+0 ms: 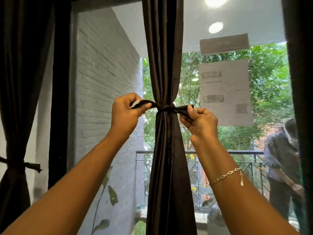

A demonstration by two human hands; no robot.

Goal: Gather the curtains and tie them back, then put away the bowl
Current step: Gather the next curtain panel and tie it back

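Both bare forearms reach up and forward, converging slightly, with the wrists raised to about the same height. The left hand (126, 114) is curled, its thumb and forefinger pinching one end of the tie band (165, 107). The right hand (199, 121), fingers also curled, pinches the other end. The hands are level and apart, their backs towards the camera.

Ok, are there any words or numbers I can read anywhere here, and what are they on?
No words can be read anywhere here.
The big grey patch on the window screen: only dark bars, too blurred to read.
The small grey patch above it: blurred too.
The yellow bits behind the balcony railing: too small to tell.
The curtain and tie band: no writing.
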